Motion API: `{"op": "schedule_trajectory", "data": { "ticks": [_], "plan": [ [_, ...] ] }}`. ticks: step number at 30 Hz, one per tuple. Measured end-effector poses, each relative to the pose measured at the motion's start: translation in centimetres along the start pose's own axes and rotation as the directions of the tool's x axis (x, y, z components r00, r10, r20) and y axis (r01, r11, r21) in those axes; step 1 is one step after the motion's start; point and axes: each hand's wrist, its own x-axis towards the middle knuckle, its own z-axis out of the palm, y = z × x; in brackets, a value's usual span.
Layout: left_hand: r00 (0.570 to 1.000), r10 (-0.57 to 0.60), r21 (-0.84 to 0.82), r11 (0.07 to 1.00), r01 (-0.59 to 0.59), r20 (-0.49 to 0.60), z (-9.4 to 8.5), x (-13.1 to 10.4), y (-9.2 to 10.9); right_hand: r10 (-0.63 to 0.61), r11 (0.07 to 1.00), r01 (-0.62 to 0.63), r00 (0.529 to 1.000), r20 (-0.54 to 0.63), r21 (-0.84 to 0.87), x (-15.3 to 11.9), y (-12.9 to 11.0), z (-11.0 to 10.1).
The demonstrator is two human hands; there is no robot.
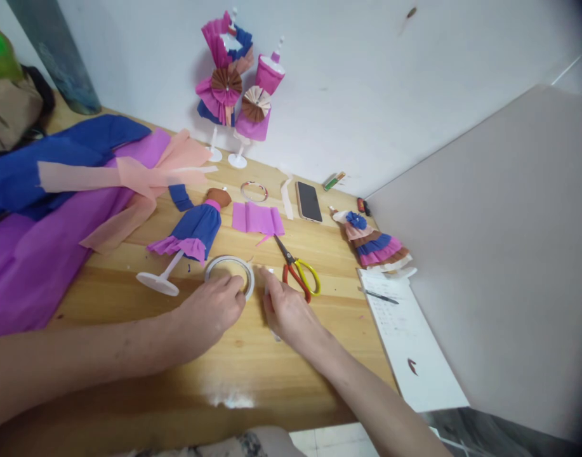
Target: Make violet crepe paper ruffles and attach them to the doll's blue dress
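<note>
My left hand (214, 311), its fingers curled together, grips the near right side of a white tape roll (216, 260) lying on the table. Just to the right, my right hand (288, 308) has its fingers closed around a small white item (270, 271), mostly hidden under the fingers. Scissors (297, 270) with red and yellow handles lie beyond that hand, blades slightly apart. A purple crepe strip (257, 219) rests behind the roll. At the left, a small dress form (200, 222) in a blue skirt with purple trim lies tilted on its stand.
Blue, purple and peach crepe paper (138, 174) covers the left side. Two decorated dress forms (257, 120) stand by the wall. Behind the scissors lies a phone (309, 202). A striped dress form (374, 241) and white papers (414, 343) are at the right.
</note>
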Motion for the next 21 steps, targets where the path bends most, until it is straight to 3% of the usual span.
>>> {"op": "schedule_trajectory", "data": {
  "ticks": [4, 8, 11, 16, 21],
  "plan": [
    [0.998, 0.004, 0.014, 1.000, -0.004, 0.063, -0.3, -0.1, 0.1, 0.100, 0.995, -0.099, 0.995, 0.006, -0.019, 0.2, -0.2, 0.1],
    [0.996, 0.088, -0.063, 0.994, -0.089, -0.016, 0.1, -0.5, 0.5, 0.226, 0.974, -0.226, 0.974, -0.018, 0.001, 0.3, 0.0, 0.4],
    [0.985, 0.162, -0.148, 0.974, -0.170, -0.065, 0.4, -0.7, 0.9, 0.246, 0.969, -0.246, 0.968, -0.048, 0.007, 0.2, 0.5, 0.3],
    [0.995, 0.096, -0.191, 0.977, -0.092, 0.011, 0.3, -0.4, 0.9, 0.231, 0.972, -0.227, 0.971, -0.056, 0.068, -0.2, 1.1, -0.5],
    [0.996, 0.086, -0.227, 0.971, -0.079, 0.020, 0.1, -0.3, 0.8, 0.279, 0.960, -0.279, 0.960, 0.009, 0.005, -0.2, 1.8, -0.8]
  ]
}}
